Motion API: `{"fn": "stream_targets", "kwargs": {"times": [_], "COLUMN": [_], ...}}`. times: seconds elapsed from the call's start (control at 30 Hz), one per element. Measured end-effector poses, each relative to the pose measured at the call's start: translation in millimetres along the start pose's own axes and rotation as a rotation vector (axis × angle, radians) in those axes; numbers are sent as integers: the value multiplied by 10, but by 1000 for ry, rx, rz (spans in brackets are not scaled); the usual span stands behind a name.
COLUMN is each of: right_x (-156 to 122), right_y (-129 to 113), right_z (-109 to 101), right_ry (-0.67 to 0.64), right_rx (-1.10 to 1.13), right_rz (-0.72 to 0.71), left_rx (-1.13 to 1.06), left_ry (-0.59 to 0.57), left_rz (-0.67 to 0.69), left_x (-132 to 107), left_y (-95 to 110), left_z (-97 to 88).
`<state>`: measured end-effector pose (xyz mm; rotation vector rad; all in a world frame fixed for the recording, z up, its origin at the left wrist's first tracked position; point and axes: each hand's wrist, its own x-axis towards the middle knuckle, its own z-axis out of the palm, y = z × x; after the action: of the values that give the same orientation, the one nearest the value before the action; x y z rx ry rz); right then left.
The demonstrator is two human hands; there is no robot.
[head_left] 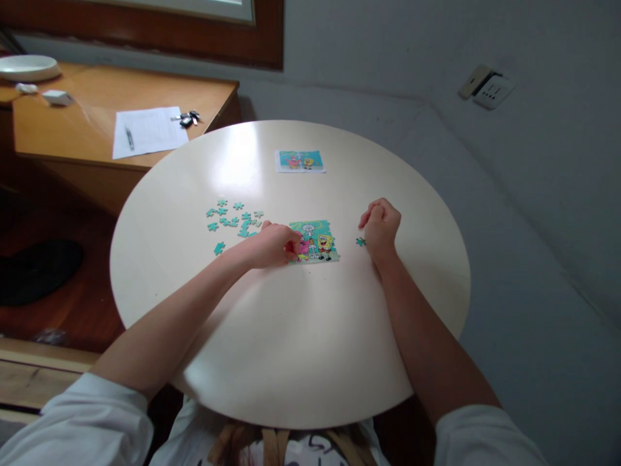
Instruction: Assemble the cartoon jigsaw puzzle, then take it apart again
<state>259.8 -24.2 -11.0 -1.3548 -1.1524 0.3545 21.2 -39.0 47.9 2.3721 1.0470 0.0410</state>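
Observation:
A partly built cartoon jigsaw lies in the middle of the round cream table. My left hand rests on the jigsaw's left edge, fingers curled and pinched against it; I cannot make out a piece in them. My right hand sits to the right of the jigsaw in a loose fist, apart from it. A single teal piece lies just beside that hand's left side. Several loose teal pieces are scattered left of the jigsaw, behind my left hand.
A small reference picture lies at the table's far side. A wooden desk at the back left carries a sheet of paper, keys and a white plate. Grey walls close in on the right.

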Motion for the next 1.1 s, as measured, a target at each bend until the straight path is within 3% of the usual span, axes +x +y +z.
{"fn": "stream_targets", "kwargs": {"times": [0.73, 0.87, 1.1], "right_x": [-10, -11, -3], "right_y": [-24, -31, -40], "right_z": [-3, -5, 2], "right_ry": [6, 10, 8], "right_rx": [-7, -1, -1], "right_rz": [2, 4, -3], "left_rx": [35, 18, -45], "left_ry": [-4, 92, 364], "left_rz": [25, -27, -131], "left_x": [32, 43, 19], "left_y": [-18, -106, -251], "left_z": [21, 1, -112]}}
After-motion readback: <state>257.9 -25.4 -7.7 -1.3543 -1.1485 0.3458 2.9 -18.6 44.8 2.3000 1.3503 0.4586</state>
